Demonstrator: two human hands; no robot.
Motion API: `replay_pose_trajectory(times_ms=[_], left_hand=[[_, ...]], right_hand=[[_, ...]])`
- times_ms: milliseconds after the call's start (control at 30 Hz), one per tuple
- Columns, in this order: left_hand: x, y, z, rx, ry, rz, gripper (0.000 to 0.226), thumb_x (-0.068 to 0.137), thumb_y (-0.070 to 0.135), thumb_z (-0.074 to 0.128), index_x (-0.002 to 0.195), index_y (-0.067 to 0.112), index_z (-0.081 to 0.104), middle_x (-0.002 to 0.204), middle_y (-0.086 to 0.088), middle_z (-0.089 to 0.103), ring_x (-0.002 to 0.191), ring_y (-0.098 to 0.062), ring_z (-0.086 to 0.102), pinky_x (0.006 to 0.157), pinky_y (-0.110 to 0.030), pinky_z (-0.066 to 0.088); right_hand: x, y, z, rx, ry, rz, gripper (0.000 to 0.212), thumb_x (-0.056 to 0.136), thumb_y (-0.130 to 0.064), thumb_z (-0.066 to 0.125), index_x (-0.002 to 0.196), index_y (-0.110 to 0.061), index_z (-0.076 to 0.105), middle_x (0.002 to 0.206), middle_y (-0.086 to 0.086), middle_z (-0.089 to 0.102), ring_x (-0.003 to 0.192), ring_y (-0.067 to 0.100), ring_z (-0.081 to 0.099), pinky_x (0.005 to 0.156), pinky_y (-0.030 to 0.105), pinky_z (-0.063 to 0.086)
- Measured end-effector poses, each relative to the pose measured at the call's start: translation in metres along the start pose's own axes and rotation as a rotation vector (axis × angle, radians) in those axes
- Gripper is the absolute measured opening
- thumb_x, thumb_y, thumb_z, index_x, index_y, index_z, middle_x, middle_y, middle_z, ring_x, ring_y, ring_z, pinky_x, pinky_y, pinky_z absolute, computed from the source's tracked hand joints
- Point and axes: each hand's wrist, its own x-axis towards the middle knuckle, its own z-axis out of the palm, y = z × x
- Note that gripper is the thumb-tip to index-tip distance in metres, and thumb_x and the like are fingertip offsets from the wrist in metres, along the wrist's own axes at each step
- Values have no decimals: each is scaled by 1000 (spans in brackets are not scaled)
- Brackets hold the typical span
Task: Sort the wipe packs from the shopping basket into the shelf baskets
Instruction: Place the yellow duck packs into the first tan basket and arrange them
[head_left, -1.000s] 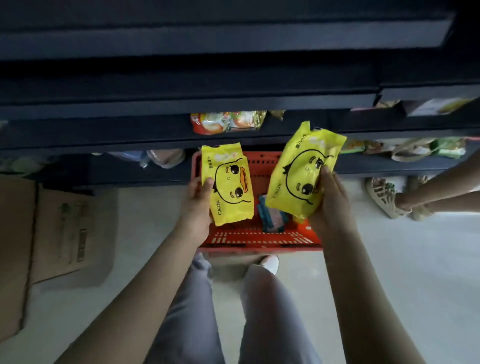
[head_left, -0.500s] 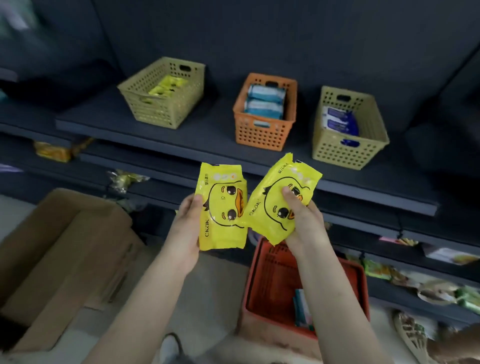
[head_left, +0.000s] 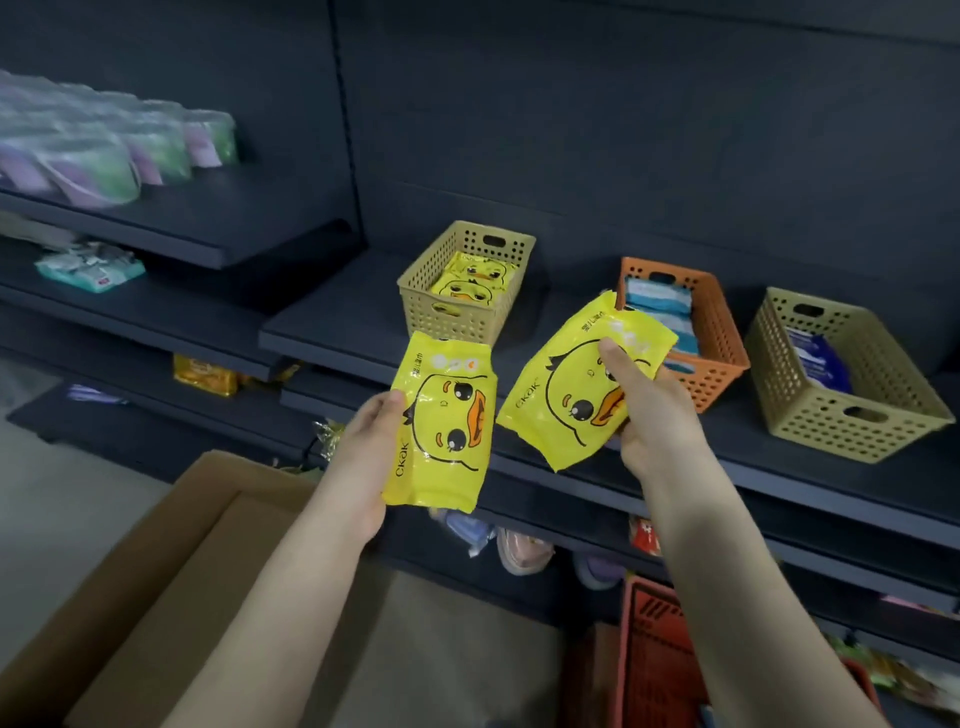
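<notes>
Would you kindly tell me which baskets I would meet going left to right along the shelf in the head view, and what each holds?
The left beige basket with yellow duck packs, orange basket with light blue packs, right beige basket with dark blue packs.

You face dark navy shelving (head_left: 322, 312) with matching back panel (head_left: 623, 130); vertical seam in panel left of centre. Far left, upper shelf (head_left: 208, 226) carries blurred purple-and-green packs (head_left: 104, 156); teal pack (head_left: 91, 267) on shelf below. Pale grey floor (head_left: 57, 499) at your left. Open cardboard box (head_left: 166, 566) near left on floor. Lowest shelves hold small mixed goods (head_left: 524, 551), too blurred to name. Light dim, even.
</notes>
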Motion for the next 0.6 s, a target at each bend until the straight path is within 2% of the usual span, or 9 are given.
replay_pose_trajectory(times_ms=[100, 233, 400, 467, 600], left_hand=[[37, 20, 0, 4, 20, -9, 12, 86, 62, 52, 80, 56, 61, 129, 7, 60, 119, -25, 56, 101, -56, 42], [91, 55, 17, -18, 68, -1, 15, 94, 53, 49, 88, 43, 59, 117, 4, 65, 109, -24, 61, 96, -53, 48], [151, 95, 38, -5, 138, 31, 12, 98, 47, 47, 93, 39, 55, 106, 6, 64, 103, -22, 61, 93, -49, 51], [171, 110, 43, -13, 152, 32, 11, 98, 45, 48, 94, 38, 56, 105, 5, 65, 100, -22, 63, 89, -48, 53], [209, 134, 44, -73, 193, 18, 13, 97, 45, 50, 103, 36, 58, 113, 1, 66, 102, -24, 64, 87, -49, 54]], right_hand=[[33, -16, 21, 23, 1, -2, 23, 81, -24, 77, 102, -17, 67, 99, 3, 75, 91, 22, 72, 83, 46, 57], [91, -29, 49, 190, -27, 98, 45, 79, -3, 76, 119, -7, 55, 102, 12, 74, 85, 25, 74, 82, 52, 57], [168, -42, 87, 258, -90, 144, 35, 81, -16, 76, 113, -13, 62, 103, 6, 75, 89, 20, 73, 85, 40, 56], [194, -48, 101, 209, -78, 130, 37, 81, -17, 77, 114, -13, 61, 103, 6, 74, 91, 20, 72, 87, 41, 56], [235, -59, 129, 196, -57, 184, 26, 83, -16, 75, 104, -12, 61, 101, 9, 72, 89, 23, 70, 88, 45, 55]])
